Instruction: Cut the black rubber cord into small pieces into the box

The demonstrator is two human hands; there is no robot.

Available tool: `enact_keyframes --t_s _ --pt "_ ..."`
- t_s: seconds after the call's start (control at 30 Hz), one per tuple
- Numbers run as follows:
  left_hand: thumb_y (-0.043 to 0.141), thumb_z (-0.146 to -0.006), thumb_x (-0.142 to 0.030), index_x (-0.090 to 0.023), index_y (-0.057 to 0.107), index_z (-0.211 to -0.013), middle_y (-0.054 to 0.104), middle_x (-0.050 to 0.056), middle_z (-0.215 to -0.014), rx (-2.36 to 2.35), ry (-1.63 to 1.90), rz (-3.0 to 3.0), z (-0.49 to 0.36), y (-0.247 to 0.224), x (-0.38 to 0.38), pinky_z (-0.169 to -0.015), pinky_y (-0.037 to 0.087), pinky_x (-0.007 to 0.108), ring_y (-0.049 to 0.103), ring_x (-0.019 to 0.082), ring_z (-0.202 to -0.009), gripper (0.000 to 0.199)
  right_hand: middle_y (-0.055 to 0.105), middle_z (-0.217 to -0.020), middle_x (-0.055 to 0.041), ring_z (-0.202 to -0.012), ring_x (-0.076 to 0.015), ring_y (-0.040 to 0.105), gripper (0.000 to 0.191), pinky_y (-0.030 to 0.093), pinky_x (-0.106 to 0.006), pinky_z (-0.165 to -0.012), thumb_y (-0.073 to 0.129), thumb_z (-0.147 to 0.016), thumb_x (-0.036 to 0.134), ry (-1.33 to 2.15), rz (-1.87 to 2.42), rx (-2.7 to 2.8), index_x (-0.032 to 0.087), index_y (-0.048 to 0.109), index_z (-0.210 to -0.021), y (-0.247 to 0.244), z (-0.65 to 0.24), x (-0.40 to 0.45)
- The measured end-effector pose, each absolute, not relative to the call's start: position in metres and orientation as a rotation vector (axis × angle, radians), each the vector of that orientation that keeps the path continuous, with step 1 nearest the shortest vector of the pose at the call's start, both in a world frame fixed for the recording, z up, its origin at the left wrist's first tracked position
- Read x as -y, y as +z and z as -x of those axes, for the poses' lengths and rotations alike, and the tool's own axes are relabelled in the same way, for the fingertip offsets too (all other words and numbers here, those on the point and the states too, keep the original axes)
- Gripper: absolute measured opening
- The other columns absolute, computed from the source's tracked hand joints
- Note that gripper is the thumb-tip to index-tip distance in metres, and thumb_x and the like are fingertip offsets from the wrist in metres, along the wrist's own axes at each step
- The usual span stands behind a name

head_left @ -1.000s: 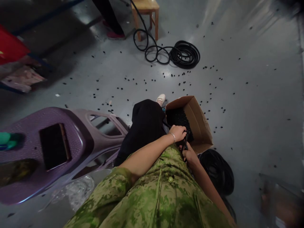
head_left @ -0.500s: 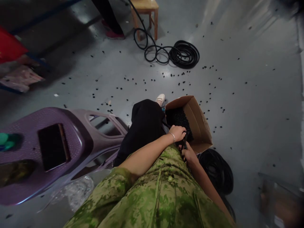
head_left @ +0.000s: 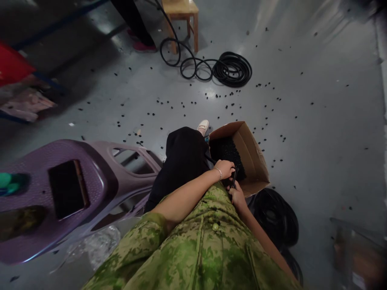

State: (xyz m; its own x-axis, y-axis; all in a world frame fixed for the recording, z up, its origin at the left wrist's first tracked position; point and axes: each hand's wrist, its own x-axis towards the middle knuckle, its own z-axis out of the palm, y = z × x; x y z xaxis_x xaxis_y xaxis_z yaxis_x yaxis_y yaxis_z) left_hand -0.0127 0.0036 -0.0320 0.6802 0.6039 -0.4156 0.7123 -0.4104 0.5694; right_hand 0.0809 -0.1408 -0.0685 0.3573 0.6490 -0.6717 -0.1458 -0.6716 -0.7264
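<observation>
Over the near edge of an open cardboard box [head_left: 249,153], my left hand [head_left: 224,167] is closed around a black rubber cord [head_left: 211,160], which runs in from beside my knee. My right hand [head_left: 237,195], just below it, grips a dark scissor-like tool [head_left: 234,180]. The tool points up toward the left fingers, its jaws close to the cord's end; whether they touch it cannot be made out. Inside the box lies a heap of small black pieces [head_left: 225,151].
A coil of black cord [head_left: 232,69] trails to a wooden stool [head_left: 181,7]; another coil [head_left: 273,217] lies right of me. On the left, a purple plastic stool [head_left: 99,161] bears a phone [head_left: 68,188]. Small black rings dot the floor. A person's leg [head_left: 133,20] shows at the back.
The tool's handles and jaws have come closer together in my right hand. My left hand stays nearly in place. The trailing loops by the wooden stool have shifted slightly left.
</observation>
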Motion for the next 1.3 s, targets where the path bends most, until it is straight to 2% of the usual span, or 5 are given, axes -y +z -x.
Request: enact_keyframes --t_s 0.3,0.5,0.7,0.93,1.3 --pt "0.048 -0.098 -0.036 -0.026 0.069 -0.116 0.072 0.005 -0.121 -1.069 -0.194 -2.115 0.013 -0.036 -0.004 -0.098 0.047 0.036 0.064 0.023 -0.115 0.030 0.055 -0.066 0.0057 -0.069 -0.0175 0.046 0.043 0.035 -0.028 -0.067 0.055 -0.050 0.036 1.285 1.869 0.507 0.025 0.060 -0.092 -0.078 -0.077 0.136" --pt "0.048 -0.097 -0.038 -0.025 0.069 -0.115 0.072 0.006 -0.120 -1.095 -0.180 -2.127 0.015 -0.032 -0.004 -0.100 0.044 0.039 0.064 0.023 -0.114 0.030 0.050 -0.060 0.0076 -0.062 -0.0162 0.043 0.051 0.034 -0.028 -0.062 0.053 -0.047 0.033 1.339 1.843 0.399 0.025 0.059 -0.098 -0.073 -0.076 0.136" --pt "0.047 -0.097 -0.038 -0.028 0.071 -0.115 0.073 0.004 -0.118 -1.050 -0.222 -2.168 0.017 -0.030 -0.004 -0.097 0.043 0.037 0.065 0.023 -0.112 0.031 0.063 -0.075 0.0025 -0.071 -0.0206 0.054 0.074 0.038 -0.028 -0.061 0.050 -0.039 0.020 1.511 1.783 0.230 0.026 0.059 -0.113 -0.052 -0.077 0.135" --pt "0.050 -0.094 -0.034 -0.026 0.075 -0.101 0.075 0.007 -0.106 -0.819 -0.292 -2.304 0.018 -0.029 -0.002 -0.096 0.042 0.040 0.067 0.025 -0.106 0.027 0.060 -0.074 0.0006 -0.069 -0.0185 0.051 0.065 0.032 -0.026 -0.053 0.049 -0.038 0.019 1.625 1.721 0.234 0.023 0.065 -0.101 -0.031 -0.082 0.134" --pt "0.050 -0.094 -0.033 -0.027 0.074 -0.095 0.075 0.005 -0.108 -0.898 -0.247 -2.202 0.014 -0.037 -0.004 -0.093 0.043 0.038 0.066 0.024 -0.107 0.024 0.048 -0.067 0.0062 -0.062 -0.0152 0.042 0.058 0.030 -0.026 -0.055 0.048 -0.040 0.027 1.468 1.741 0.263 0.027 0.053 -0.098 -0.054 -0.073 0.134"
